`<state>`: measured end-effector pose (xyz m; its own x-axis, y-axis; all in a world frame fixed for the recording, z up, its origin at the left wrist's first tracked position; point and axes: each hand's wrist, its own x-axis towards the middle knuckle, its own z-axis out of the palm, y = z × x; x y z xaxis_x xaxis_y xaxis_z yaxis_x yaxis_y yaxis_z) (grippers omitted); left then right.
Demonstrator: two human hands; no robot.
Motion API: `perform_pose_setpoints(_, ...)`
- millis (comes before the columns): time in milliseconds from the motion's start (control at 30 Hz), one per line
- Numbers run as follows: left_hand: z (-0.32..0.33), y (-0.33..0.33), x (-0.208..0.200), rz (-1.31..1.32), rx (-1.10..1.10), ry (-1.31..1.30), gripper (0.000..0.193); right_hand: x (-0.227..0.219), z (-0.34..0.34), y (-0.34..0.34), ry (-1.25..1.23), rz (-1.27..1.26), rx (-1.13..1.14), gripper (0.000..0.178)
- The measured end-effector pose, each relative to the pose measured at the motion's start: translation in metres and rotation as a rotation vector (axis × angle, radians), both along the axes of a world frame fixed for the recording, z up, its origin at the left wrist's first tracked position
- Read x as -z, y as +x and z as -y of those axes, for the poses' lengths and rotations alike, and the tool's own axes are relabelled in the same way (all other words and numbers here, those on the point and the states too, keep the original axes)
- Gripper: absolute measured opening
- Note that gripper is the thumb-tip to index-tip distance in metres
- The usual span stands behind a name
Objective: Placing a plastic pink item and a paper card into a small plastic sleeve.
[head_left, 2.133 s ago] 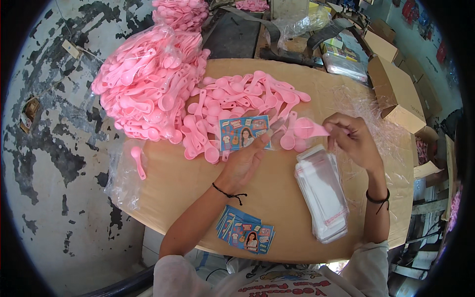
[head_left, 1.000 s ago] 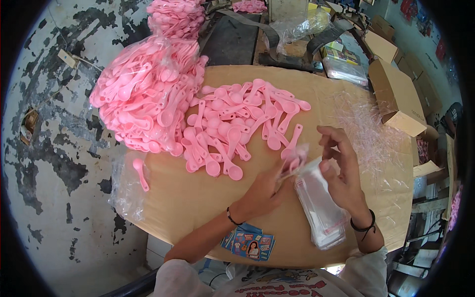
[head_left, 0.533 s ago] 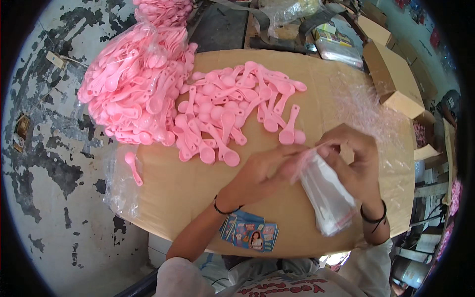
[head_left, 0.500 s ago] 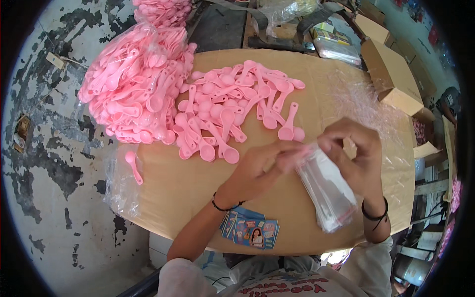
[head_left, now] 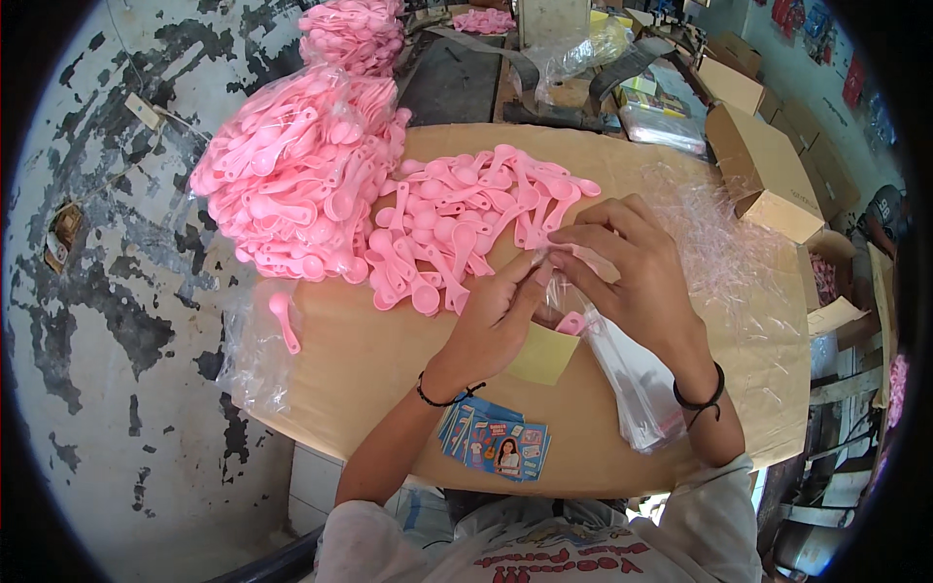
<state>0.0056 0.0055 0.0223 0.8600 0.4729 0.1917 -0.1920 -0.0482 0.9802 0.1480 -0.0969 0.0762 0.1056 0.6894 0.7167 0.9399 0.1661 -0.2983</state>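
Observation:
My left hand (head_left: 494, 321) and my right hand (head_left: 632, 277) meet over the middle of the table, thumbs and fingers pinched on the top of a small clear plastic bag (head_left: 556, 291). Below the fingers show a pink measuring spoon (head_left: 570, 324) and a pale yellow card (head_left: 544, 356), apparently inside the bag; the fingers hide part of it. Under my right wrist lies a stack of clear plastic bags (head_left: 637, 394). Several blue printed cards (head_left: 498, 445) are fanned out by my left wrist. Beyond my hands spreads a loose pile of pink spoons (head_left: 447, 214).
Large clear sacks of pink spoons (head_left: 301, 185) stand at the back left. A single spoon (head_left: 284, 321) lies on a plastic sheet (head_left: 248, 350) at the left edge. Plastic scraps (head_left: 719, 233) and an open cardboard box (head_left: 763, 170) are at the right.
Both hands have come away from the bag stack, moving up and left, and now pinch one small bag. The spoon and yellow card have come into view below them. The view has shifted slightly.

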Motion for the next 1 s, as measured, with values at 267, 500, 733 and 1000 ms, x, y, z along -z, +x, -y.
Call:
perform_pose_setpoints(267,-0.005,0.000,0.002,-0.181,0.035,0.277,0.031,0.009,0.003,0.017,-0.188,0.111,-0.034,0.013)
perform_pose_setpoints(500,-0.004,0.009,0.019,-0.193,-0.035,0.469,0.027,0.031,-0.004,0.024,-0.261,-0.163,0.015,0.012)
perform_pose_setpoints(733,-0.014,0.015,0.024,0.016,-0.092,-0.168,0.034,-0.006,0.025,0.070,0.002,-0.719,-0.064,0.012)
perform_pose_setpoints(1000,-0.027,0.028,0.017,-0.164,0.098,-0.242,0.043,0.110,0.112,0.269,-0.119,0.554,0.546,0.020)
